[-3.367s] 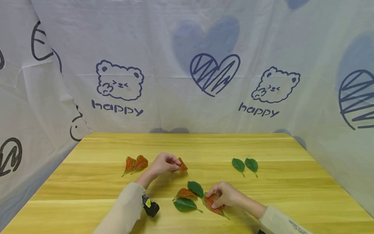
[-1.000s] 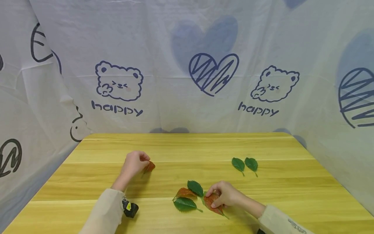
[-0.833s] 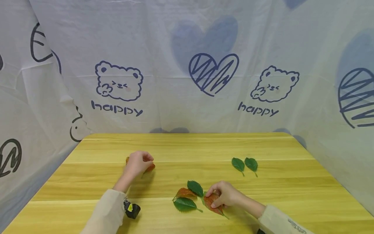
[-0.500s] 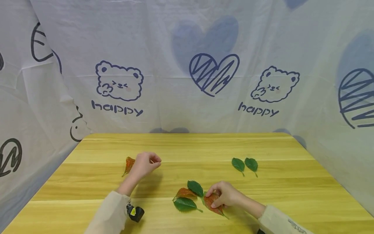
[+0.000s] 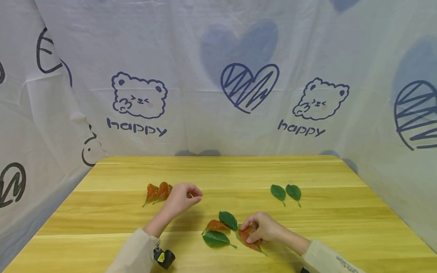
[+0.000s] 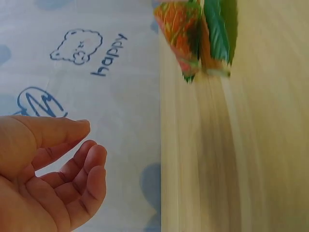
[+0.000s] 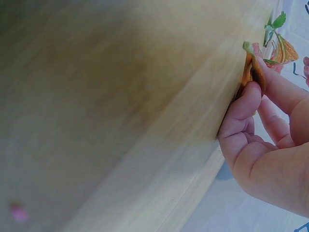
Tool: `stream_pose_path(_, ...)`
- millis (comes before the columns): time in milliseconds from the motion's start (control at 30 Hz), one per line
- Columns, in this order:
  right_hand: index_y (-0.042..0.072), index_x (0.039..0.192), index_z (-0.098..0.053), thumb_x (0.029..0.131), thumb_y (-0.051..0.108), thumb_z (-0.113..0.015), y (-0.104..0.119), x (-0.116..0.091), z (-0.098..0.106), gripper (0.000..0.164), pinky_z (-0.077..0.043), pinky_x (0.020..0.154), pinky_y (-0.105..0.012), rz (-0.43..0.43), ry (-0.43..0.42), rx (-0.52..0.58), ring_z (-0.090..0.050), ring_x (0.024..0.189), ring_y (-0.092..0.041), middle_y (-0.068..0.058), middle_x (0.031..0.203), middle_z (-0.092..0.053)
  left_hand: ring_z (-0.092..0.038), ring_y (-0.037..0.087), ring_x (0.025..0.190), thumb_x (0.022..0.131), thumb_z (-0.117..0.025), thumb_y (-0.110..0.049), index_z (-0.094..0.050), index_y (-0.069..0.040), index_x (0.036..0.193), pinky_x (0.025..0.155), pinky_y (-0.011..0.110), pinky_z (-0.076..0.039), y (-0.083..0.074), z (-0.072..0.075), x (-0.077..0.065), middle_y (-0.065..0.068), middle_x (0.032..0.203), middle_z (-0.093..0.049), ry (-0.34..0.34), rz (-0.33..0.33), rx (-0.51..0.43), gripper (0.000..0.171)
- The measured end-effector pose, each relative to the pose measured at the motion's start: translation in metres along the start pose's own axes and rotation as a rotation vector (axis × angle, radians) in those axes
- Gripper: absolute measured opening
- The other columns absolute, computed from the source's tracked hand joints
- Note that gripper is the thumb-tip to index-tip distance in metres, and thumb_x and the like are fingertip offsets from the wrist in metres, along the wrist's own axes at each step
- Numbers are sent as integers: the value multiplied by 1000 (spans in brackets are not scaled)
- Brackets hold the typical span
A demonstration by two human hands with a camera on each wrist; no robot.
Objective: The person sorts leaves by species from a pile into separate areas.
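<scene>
My right hand pinches a red leaf between thumb and fingers, low at the table; the right wrist view shows this leaf folded at the fingertips. Beside it lie a dark green leaf, a reddish-brown leaf and another green leaf, close together. My left hand hovers over the table with loosely bent fingers, and nothing sits between thumb and fingertips in the left wrist view. Just left of it, red leaves lie in a row, the rightmost partly hidden behind the hand.
Two green leaves lie side by side at the back right of the wooden table. A white printed cloth hangs behind the table and along its sides. A black wrist device is on the left sleeve.
My left hand carried a red leaf left to the two lying there, let it go, then drew back to the right with nothing held. The right hand has kept its place on its leaf.
</scene>
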State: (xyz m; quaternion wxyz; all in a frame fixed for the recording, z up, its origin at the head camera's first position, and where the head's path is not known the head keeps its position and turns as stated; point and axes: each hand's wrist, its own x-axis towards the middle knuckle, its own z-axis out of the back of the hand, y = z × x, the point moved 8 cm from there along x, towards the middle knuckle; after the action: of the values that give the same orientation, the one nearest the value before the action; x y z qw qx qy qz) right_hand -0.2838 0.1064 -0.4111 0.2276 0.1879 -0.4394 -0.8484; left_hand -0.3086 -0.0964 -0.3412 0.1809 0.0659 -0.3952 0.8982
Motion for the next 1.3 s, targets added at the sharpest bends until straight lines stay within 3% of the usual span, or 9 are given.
stream_pose_path(167, -2, 89, -66, 65, -11, -71, -1, 0, 0, 26, -31, 35, -15, -2, -3, 9, -34, 36, -3, 1, 53, -43, -50, 12, 62, 82, -63, -4, -67, -4, 81, 57, 25, -43, -11, -10, -3, -1, 73, -60, 28, -52, -12, 5)
stream_pose_path(500, -2, 89, -67, 65, -11, -72, -1, 0, 0, 26, -32, 35, -15, -2, -6, 7, -35, 37, -3, 0, 54, -44, -48, 11, 56, 80, -65, -3, -68, -1, 85, 51, 22, -41, -22, -41, -11, -1, 71, -61, 170, -127, -56, 7)
stream_pose_path(700, -2, 89, -66, 65, -11, -72, -1, 0, 0, 26, -32, 35, -15, 3, -4, 7, -35, 38, -3, 0, 53, -45, -49, 9, 53, 79, -65, -3, -69, 2, 87, 49, 23, -43, -22, -55, -15, -1, 70, -61, 276, -68, -160, 10)
stream_pose_path(933, -2, 89, -66, 66, -11, -71, -1, 0, 0, 25, -32, 36, -15, 3, -1, 14, -35, 38, -4, 0, 53, -44, -54, 11, 58, 75, -69, 0, -69, 1, 87, 51, 24, -46, -19, -67, -20, 0, 70, -61, 350, -10, -234, 13)
stream_pose_path(1100, -1, 89, -67, 66, -10, -72, -1, 0, 0, 25, -32, 36, -15, 1, -2, 8, -35, 38, -4, 0, 54, -43, -55, 12, 56, 70, -71, 5, -69, 2, 87, 47, 28, -48, -16, -74, -25, 3, 71, -63, 408, 55, -256, 17)
stream_pose_path(1300, -1, 89, -67, 66, -9, -72, -3, 1, 0, 25, -31, 35, -16, -7, 3, 11, -34, 37, -4, 0, 53, -43, -51, 12, 63, 65, -72, 10, -70, 1, 84, 50, 26, -49, -13, -79, -30, 3, 73, -61, 446, 75, -229, 22)
